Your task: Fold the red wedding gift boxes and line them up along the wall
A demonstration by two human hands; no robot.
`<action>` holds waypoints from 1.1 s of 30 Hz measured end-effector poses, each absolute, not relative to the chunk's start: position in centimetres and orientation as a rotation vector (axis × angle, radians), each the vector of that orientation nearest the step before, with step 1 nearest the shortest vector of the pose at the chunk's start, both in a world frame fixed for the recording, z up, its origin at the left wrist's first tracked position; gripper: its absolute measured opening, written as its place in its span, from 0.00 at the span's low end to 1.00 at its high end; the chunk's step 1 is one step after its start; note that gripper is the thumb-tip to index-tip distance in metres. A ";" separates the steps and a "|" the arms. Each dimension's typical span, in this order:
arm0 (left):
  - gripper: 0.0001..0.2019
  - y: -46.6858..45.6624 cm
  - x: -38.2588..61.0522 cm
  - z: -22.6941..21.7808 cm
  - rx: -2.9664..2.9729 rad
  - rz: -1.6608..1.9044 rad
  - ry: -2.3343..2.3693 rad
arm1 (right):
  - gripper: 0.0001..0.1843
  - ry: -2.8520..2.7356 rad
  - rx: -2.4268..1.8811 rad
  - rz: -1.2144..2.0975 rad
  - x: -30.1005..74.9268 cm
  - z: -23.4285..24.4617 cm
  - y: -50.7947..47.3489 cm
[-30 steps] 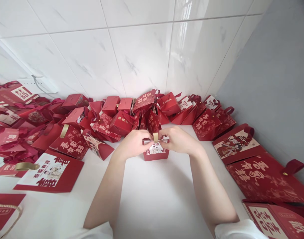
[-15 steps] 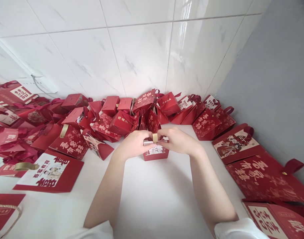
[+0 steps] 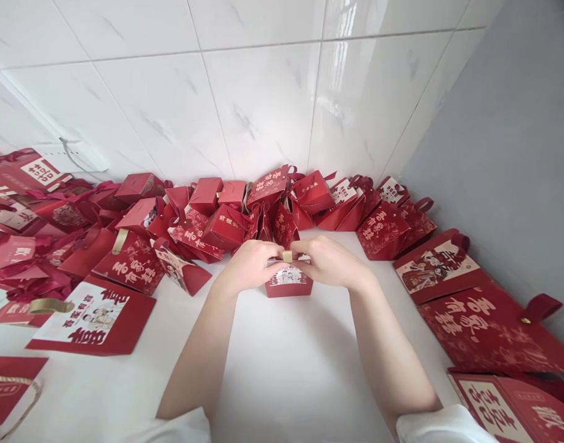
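Note:
A small red gift box [image 3: 289,287] with a white printed panel stands upright on the white table [image 3: 291,369], between my hands. On its top edge sits a short gold ribbon handle [image 3: 287,256]. My left hand [image 3: 254,264] pinches the box's top from the left, thumb in front and fingers behind. From the other side my right hand [image 3: 326,263] grips the same top edge in the same way. The fingertips behind the box are partly hidden.
Red gift boxes [image 3: 226,226] crowd the back along the tiled wall [image 3: 263,104]. A larger box with a gold handle [image 3: 97,317] lies at the left. More flat-lying red boxes [image 3: 489,326] line the right side beside a grey wall [image 3: 503,154].
The gold handle now sits slightly lower and looks shorter between my fingers. Both hands keep hold of the box's top with only a slight shift; the box stays in place.

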State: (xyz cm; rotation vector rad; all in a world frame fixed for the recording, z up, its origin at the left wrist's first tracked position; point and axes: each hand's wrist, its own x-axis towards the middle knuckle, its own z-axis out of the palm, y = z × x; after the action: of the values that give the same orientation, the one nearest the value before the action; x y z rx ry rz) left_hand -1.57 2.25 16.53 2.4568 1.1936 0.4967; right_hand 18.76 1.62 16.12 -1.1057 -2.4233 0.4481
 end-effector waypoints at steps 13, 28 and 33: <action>0.10 2.5 -1.3 16.4 2.190 0.606 1.139 | 0.03 -2.217 -1.018 0.722 20.0 16.5 1.9; 0.12 3.6 -1.0 14.7 2.082 0.670 1.232 | 0.05 -2.114 -1.017 0.620 19.3 16.1 2.4; 0.14 3.9 -0.5 14.3 1.937 0.744 1.160 | 0.06 -2.108 -1.023 0.745 19.9 15.7 2.7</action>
State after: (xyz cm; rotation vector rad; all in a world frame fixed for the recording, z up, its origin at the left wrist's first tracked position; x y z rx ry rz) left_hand -0.52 3.85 14.27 1.9367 1.1602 0.7441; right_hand 19.87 2.69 15.70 -1.0230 -2.1080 0.7454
